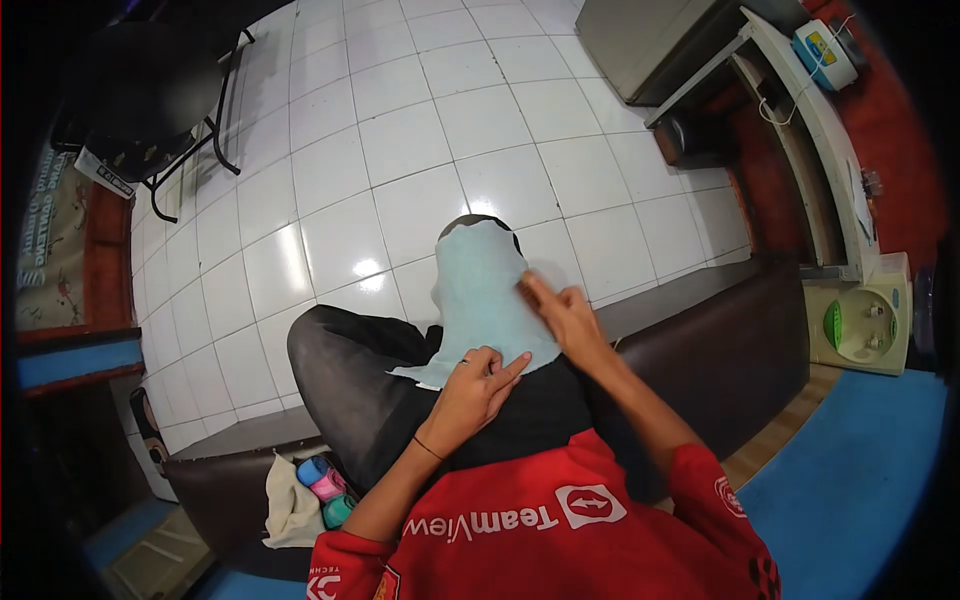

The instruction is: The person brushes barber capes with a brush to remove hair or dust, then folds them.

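Observation:
A pale blue-green cloth point(485, 285) lies draped over my raised leg, its near edge spread across my lap. My left hand point(480, 390) rests on that near edge with fingers stretched out, pressing the fabric against my dark trousers point(360, 370). At the cloth's right side is my right hand point(568, 318), its fingers curled together and partly smeared by motion. Something small and brownish shows at those fingertips, too blurred to name. A dark rounded shape point(482, 219) shows past the cloth's far end.
I sit on a dark brown padded bench point(720, 350). Rolled blue, pink and green items point(325, 485) and a cream cloth point(291, 505) lie to my left. White floor tiles point(400, 130) stretch ahead. A black-framed chair point(215, 130) stands far left, a shelf unit point(815, 150) right.

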The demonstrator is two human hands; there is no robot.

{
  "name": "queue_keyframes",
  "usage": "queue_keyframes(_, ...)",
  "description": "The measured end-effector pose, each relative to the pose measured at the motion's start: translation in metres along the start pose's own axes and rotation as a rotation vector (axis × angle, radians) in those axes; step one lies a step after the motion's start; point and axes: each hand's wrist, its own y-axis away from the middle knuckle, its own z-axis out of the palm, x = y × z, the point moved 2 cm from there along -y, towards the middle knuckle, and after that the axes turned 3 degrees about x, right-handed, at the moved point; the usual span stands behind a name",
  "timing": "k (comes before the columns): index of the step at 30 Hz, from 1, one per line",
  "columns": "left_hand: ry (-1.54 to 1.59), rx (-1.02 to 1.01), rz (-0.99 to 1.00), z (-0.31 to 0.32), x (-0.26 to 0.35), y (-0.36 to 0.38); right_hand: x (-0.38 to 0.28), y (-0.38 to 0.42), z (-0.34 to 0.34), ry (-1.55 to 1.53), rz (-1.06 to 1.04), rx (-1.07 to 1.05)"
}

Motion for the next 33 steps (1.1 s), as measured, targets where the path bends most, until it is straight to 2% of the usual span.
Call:
queue_keyframes(1, -0.006, -0.004, 0.01, -0.001, -0.001, -0.001, 0.025, -0.011, 0.01, 0.239, 0.188, 0.096)
queue_keyframes(3, -0.003, -0.026, 0.012, -0.004, 0.003, 0.001, 0.085, -0.026, 0.033, 0.104, 0.244, 0.029)
queue_keyframes(4, 0.002, -0.041, 0.013, -0.007, 0.002, -0.002, 0.085, -0.032, 0.025, 0.102, 0.236, 0.039)
queue_keyframes(6, 0.029, -0.037, -0.021, -0.009, 0.003, -0.006, 0.081, -0.028, 0.007, -0.11, 0.391, 0.255)
queue_keyframes(7, 0.064, -0.05, -0.039, -0.007, 0.004, -0.005, 0.064, -0.021, -0.009, -0.113, 0.395, 0.241)
queue_keyframes(9, 0.064, -0.062, -0.051, -0.003, -0.001, -0.007, 0.007, -0.016, -0.053, -0.336, 0.064, 0.289)
queue_keyframes(12, 0.106, -0.073, -0.079, -0.002, -0.004, -0.007, -0.035, -0.002, -0.05, -0.415, -0.208, 0.156)
queue_keyframes(13, 0.106, -0.08, -0.079, -0.002, -0.004, -0.008, -0.037, 0.0, -0.036, -0.382, -0.196, 0.062)
queue_keyframes(15, 0.103, -0.08, -0.075, -0.002, -0.004, -0.011, -0.002, -0.007, -0.002, -0.284, -0.041, 0.144)
queue_keyframes(16, 0.09, -0.075, -0.071, -0.002, -0.003, -0.012, 0.003, -0.015, -0.007, -0.283, -0.05, 0.143)
queue_keyframes(18, 0.078, -0.065, -0.076, -0.001, -0.001, -0.007, 0.022, -0.029, -0.018, 0.164, 0.309, 0.003)
queue_keyframes(19, 0.083, -0.077, -0.065, -0.001, -0.002, -0.005, 0.042, -0.028, -0.014, 0.169, 0.305, 0.007)
queue_keyframes(21, 0.078, -0.068, -0.046, -0.003, -0.009, -0.013, 0.082, -0.04, 0.004, -0.142, 0.133, 0.067)
queue_keyframes(22, 0.064, -0.056, -0.024, -0.002, -0.009, -0.013, 0.057, -0.038, -0.018, -0.297, 0.077, 0.212)
queue_keyframes(23, 0.06, -0.055, -0.019, 0.001, -0.006, -0.005, 0.037, -0.028, -0.028, -0.299, 0.073, 0.171)
queue_keyframes(25, 0.019, -0.074, -0.081, -0.001, 0.001, -0.003, 0.003, -0.021, -0.052, -0.454, -0.125, 0.018)
queue_keyframes(27, -0.175, -0.088, 0.036, 0.001, 0.008, -0.001, -0.044, -0.009, -0.068, -0.308, -0.329, -0.196)
queue_keyframes(28, -0.145, -0.047, 0.14, 0.001, 0.005, -0.003, -0.052, -0.007, -0.06, -0.267, -0.456, -0.129)
queue_keyframes(29, -0.151, -0.031, 0.134, 0.0, 0.007, -0.001, -0.045, -0.013, -0.051, -0.26, -0.472, -0.136)
queue_keyframes(31, -0.214, -0.129, 0.058, -0.005, 0.015, 0.0, -0.017, -0.039, -0.029, -0.115, -0.407, 0.039)
queue_keyframes(32, -0.205, -0.116, 0.058, -0.004, 0.015, -0.001, 0.003, -0.058, -0.023, -0.028, -0.374, 0.14)
queue_keyframes(33, -0.211, -0.099, 0.062, -0.004, 0.015, -0.001, 0.017, -0.078, -0.018, 0.052, -0.205, 0.149)
